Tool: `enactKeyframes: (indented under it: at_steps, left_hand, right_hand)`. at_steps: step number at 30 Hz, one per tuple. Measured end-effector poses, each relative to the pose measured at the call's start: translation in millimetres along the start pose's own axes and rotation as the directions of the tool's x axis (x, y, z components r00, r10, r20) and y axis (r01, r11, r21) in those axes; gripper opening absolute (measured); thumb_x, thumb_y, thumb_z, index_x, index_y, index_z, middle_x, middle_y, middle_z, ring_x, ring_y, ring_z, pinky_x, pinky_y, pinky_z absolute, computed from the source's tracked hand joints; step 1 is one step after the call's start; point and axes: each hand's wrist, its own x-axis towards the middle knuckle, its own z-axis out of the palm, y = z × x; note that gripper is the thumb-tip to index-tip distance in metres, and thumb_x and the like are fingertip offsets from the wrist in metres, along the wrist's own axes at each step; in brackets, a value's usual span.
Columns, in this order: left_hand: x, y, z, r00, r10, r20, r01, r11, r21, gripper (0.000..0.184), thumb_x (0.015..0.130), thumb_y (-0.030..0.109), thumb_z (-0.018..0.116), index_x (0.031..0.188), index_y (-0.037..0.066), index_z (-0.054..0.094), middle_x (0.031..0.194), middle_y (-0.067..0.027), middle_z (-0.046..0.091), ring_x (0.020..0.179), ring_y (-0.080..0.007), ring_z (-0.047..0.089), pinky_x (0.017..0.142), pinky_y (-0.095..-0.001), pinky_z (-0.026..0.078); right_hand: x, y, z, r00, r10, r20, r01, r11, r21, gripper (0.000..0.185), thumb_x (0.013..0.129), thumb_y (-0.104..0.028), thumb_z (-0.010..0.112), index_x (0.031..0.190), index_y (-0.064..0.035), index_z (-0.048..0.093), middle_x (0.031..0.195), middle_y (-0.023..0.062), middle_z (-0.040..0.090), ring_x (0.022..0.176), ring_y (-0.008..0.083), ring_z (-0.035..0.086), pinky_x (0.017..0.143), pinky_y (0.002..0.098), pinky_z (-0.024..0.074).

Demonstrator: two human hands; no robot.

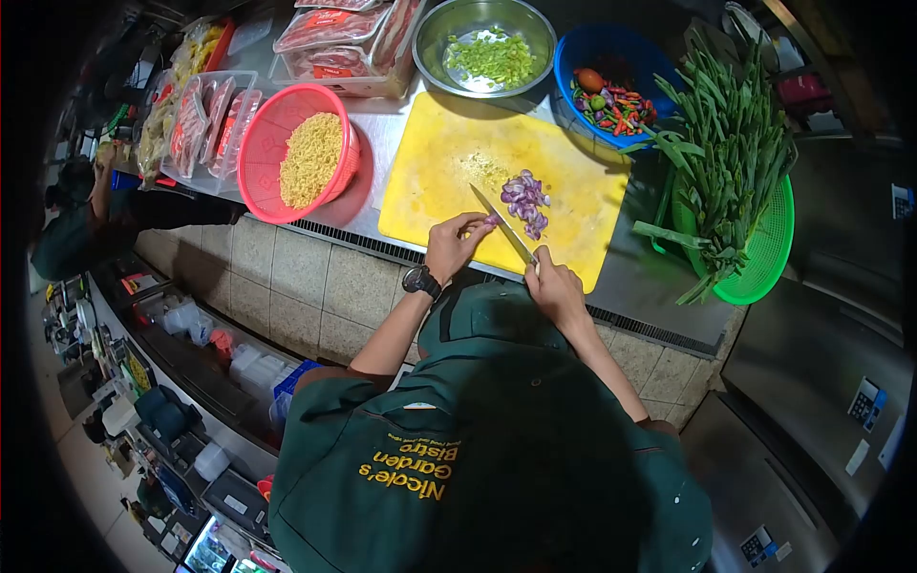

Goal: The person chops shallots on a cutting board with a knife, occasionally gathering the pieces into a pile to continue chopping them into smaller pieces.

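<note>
On the yellow cutting board [439,153], my left hand [454,244] has its fingers closed on a small purple shallot piece [492,220]. A watch [421,281] is on that wrist. My right hand [554,281] grips the handle of a knife [502,223], whose blade points up and left between the held piece and a pile of sliced shallots [526,198]. Finely minced pale bits [485,172] lie above the blade's tip.
Behind the board are a steel bowl of chopped greens [492,59] and a blue basin [611,48] with chillies. A pink basket [250,158] of minced food and packed meat [330,43] stand left, leafy stalks [731,162] in a green basket [776,239] right. Another person [86,234] is far left.
</note>
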Motion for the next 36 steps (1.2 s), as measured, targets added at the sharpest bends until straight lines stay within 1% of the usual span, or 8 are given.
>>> enactKeyframes:
  at_steps: [2,9,11,17,30,32,34,36]
  left_hand:
    - [2.2,-3.1,1.7,1.000,0.005,0.006,-0.005,1.000,0.005,0.023,0.092,0.015,0.079,0.107,-0.003,0.076,0.094,-0.0116,0.079,0.082,-0.0124,0.075,0.073,-0.0261,0.058]
    - [3.9,-4.5,2.7,0.999,0.048,-0.010,-0.048,0.997,0.053,0.023,0.090,0.017,0.081,0.104,-0.002,0.077,0.093,-0.0116,0.079,0.080,-0.0134,0.074,0.072,-0.0269,0.058]
    - [4.6,-1.1,1.5,0.998,0.069,-0.010,-0.067,0.992,0.108,0.023,0.089,0.019,0.082,0.103,0.001,0.078,0.091,-0.0115,0.078,0.075,-0.0145,0.072,0.069,-0.0276,0.057]
    - [6.0,0.0,-0.5,0.996,0.093,-0.015,-0.091,0.991,0.096,0.021,0.088,0.021,0.083,0.101,0.004,0.079,0.087,-0.0108,0.076,0.071,-0.0155,0.070,0.065,-0.0280,0.054]
    - [10.7,-1.0,0.9,0.998,0.068,-0.004,-0.068,0.994,0.091,0.021,0.086,0.020,0.085,0.098,0.004,0.080,0.088,-0.0095,0.077,0.069,-0.0135,0.070,0.064,-0.0269,0.055]
    - [11.2,1.0,-0.4,0.998,0.067,0.017,-0.069,0.988,0.136,0.021,0.086,0.020,0.085,0.097,0.004,0.080,0.087,-0.0094,0.077,0.069,-0.0132,0.070,0.064,-0.0269,0.055]
    - [11.5,0.6,-0.4,0.998,0.069,0.014,-0.070,0.989,0.129,0.021,0.086,0.021,0.085,0.097,0.004,0.080,0.087,-0.0093,0.077,0.068,-0.0131,0.070,0.063,-0.0270,0.055]
    - [11.4,0.1,-1.5,0.998,0.068,0.011,-0.069,0.990,0.122,0.021,0.086,0.022,0.085,0.097,0.004,0.080,0.086,-0.0092,0.077,0.068,-0.0131,0.070,0.063,-0.0271,0.055]
  right_hand:
    - [-0.4,0.0,1.6,1.000,-0.003,-0.002,0.003,1.000,0.009,0.024,0.100,-0.027,0.056,0.114,-0.0094,0.048,0.073,0.0258,0.068,0.070,0.0486,0.067,0.066,0.0597,0.0510]
    - [-2.2,-3.6,4.8,1.000,-0.006,-0.019,0.006,0.999,-0.032,0.025,0.098,-0.025,0.056,0.115,-0.0076,0.048,0.073,0.0266,0.068,0.069,0.0495,0.067,0.066,0.0603,0.0507]
    - [-3.8,-3.9,5.5,1.000,-0.002,-0.025,0.000,0.999,-0.048,0.026,0.098,-0.025,0.056,0.114,-0.0071,0.048,0.073,0.0265,0.068,0.068,0.0493,0.067,0.066,0.0603,0.0507]
    - [-4.4,-9.4,9.9,1.000,-0.009,-0.025,0.007,0.998,-0.067,0.025,0.099,-0.023,0.055,0.114,-0.0054,0.047,0.072,0.0259,0.068,0.068,0.0484,0.067,0.065,0.0604,0.0504]
    - [-5.4,-13.6,3.7,0.998,0.018,-0.053,-0.025,0.991,-0.131,0.020,0.101,-0.023,0.054,0.109,-0.0073,0.046,0.067,0.0240,0.066,0.065,0.0467,0.067,0.061,0.0590,0.0508]
    - [-7.0,-12.1,1.8,0.998,0.024,-0.052,-0.031,0.990,-0.135,0.020,0.102,-0.024,0.054,0.109,-0.0074,0.046,0.067,0.0238,0.066,0.065,0.0464,0.067,0.061,0.0588,0.0508]
    - [-5.2,-11.3,0.7,0.999,-0.003,-0.050,-0.006,0.985,-0.174,0.022,0.099,-0.022,0.058,0.110,-0.0059,0.047,0.068,0.0234,0.067,0.063,0.0449,0.068,0.058,0.0566,0.0525]
    - [-4.3,-10.0,2.5,0.999,-0.008,-0.052,-0.001,0.986,-0.165,0.021,0.100,-0.022,0.056,0.109,-0.0065,0.046,0.067,0.0236,0.066,0.063,0.0453,0.067,0.059,0.0572,0.0519]
